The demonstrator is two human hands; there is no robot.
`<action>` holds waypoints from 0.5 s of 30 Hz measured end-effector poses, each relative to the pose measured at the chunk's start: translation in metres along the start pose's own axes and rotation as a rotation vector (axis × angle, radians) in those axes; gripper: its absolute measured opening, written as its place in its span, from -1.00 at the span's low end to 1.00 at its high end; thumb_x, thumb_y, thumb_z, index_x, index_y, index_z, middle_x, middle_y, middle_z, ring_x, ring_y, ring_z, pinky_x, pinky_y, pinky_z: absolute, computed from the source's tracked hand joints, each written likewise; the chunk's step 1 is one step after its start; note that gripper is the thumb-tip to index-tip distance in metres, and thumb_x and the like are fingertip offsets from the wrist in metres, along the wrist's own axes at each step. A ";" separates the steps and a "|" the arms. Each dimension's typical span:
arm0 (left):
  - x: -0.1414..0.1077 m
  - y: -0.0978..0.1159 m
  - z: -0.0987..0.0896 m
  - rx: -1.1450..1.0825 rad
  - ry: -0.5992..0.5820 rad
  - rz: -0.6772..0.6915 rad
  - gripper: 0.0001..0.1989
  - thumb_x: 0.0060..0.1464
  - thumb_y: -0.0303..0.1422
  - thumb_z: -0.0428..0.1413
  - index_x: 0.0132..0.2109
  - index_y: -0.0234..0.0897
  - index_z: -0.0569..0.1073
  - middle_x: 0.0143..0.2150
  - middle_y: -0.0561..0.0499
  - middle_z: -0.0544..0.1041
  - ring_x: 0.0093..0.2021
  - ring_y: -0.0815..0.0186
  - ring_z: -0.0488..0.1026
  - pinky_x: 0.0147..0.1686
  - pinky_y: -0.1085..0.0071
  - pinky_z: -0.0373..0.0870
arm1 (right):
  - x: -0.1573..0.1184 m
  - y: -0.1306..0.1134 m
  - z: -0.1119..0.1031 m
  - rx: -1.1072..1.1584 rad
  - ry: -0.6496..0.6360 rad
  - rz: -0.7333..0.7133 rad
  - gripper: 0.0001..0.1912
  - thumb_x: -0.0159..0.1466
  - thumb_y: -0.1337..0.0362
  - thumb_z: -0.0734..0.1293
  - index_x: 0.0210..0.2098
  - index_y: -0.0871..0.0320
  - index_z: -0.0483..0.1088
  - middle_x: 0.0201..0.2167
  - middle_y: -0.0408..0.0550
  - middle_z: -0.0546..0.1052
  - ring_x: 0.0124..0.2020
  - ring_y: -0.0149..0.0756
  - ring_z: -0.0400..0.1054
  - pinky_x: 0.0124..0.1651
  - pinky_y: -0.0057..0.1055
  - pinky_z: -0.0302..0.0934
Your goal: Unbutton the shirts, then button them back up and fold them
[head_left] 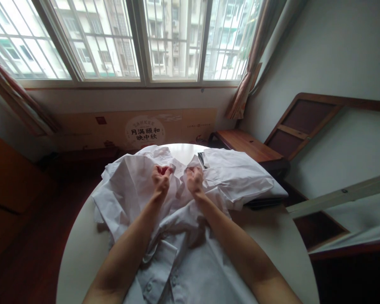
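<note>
A white button-up shirt (190,240) lies spread and rumpled over the round table, its buttoned front toward me. My left hand (162,175) pinches one side of the shirt near the collar, thumb against fingers. Level with it, my right hand (194,177) grips the other side of the collar area. A short gap with the tabletop showing behind separates the two hands. Close by my right hand lies a stack of folded white shirts (240,175), with something dark under it and a dark striped piece at its left end.
The round white table (79,257) has a curved edge on both sides. Beyond it stands a wooden bench (250,145), with a printed banner (145,131) along the wall. A barred window (174,42) with curtains is above. An orange-brown cabinet (12,185) stands left.
</note>
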State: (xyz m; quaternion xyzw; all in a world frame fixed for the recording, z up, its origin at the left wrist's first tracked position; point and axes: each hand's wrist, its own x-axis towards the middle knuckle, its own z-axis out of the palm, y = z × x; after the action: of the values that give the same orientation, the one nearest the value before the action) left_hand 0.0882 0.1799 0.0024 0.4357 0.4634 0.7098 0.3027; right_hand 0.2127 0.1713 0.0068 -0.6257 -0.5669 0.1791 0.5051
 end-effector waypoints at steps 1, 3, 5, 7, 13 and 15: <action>0.007 -0.001 -0.004 -0.037 0.066 -0.007 -0.70 -0.09 -0.35 0.16 -0.41 -0.22 0.11 -0.46 0.16 0.32 -0.48 0.51 0.33 -0.39 0.55 0.30 | 0.004 0.001 -0.005 -0.045 0.025 -0.012 -0.78 0.26 0.21 0.14 -0.32 0.16 0.35 -0.21 0.08 0.41 -0.13 -0.16 0.25 -0.02 -0.25 0.13; 0.019 0.000 -0.011 -0.066 0.189 0.005 -0.66 -0.10 -0.36 0.15 -0.42 -0.21 0.05 -0.47 0.18 0.29 -0.47 0.52 0.33 -0.35 0.54 0.32 | 0.011 0.003 -0.019 -0.177 0.027 -0.063 -0.77 0.27 0.19 0.13 -0.28 0.16 0.36 -0.17 0.09 0.41 -0.08 -0.12 0.24 0.00 -0.22 0.10; 0.028 0.005 -0.017 -0.074 0.250 0.037 -0.65 -0.10 -0.36 0.15 -0.42 -0.21 0.04 -0.46 0.17 0.30 -0.45 0.51 0.34 -0.33 0.53 0.33 | 0.017 0.004 -0.039 -0.377 -0.012 -0.140 -0.73 0.25 0.16 0.19 -0.15 0.17 0.35 -0.07 0.15 0.39 -0.01 -0.06 0.20 0.04 -0.16 0.04; 0.033 0.013 -0.019 -0.089 0.249 0.084 -0.65 -0.10 -0.37 0.15 -0.42 -0.21 0.03 -0.45 0.15 0.31 -0.44 0.50 0.35 -0.34 0.52 0.33 | 0.021 0.007 -0.062 -0.614 -0.088 -0.193 -0.54 0.17 0.09 0.31 0.00 0.19 0.28 0.02 0.22 0.34 0.04 0.03 0.17 0.07 -0.07 -0.04; 0.031 0.046 -0.009 -0.170 0.157 0.248 -0.67 -0.10 -0.46 0.12 -0.46 -0.23 0.03 -0.43 0.12 0.35 -0.40 0.49 0.35 -0.35 0.52 0.34 | 0.029 0.024 -0.116 -1.012 -0.388 -0.104 -0.44 0.08 0.10 0.41 0.00 0.23 0.28 -0.08 0.23 0.41 -0.03 0.04 0.26 0.00 -0.06 0.00; 0.029 0.058 -0.008 -0.166 0.156 0.293 -0.68 -0.07 -0.49 0.10 -0.46 -0.24 0.03 -0.44 0.12 0.34 -0.40 0.49 0.35 -0.33 0.51 0.36 | 0.033 0.028 -0.123 -1.056 -0.337 -0.110 -0.46 0.09 0.10 0.40 -0.01 0.25 0.30 -0.03 0.25 0.38 -0.01 0.04 0.26 -0.02 -0.10 0.03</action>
State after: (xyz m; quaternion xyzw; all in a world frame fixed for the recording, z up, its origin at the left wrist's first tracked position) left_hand 0.0671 0.1786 0.0638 0.4158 0.3567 0.8138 0.1940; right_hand 0.3351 0.1518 0.0476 -0.7258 -0.6846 -0.0585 0.0337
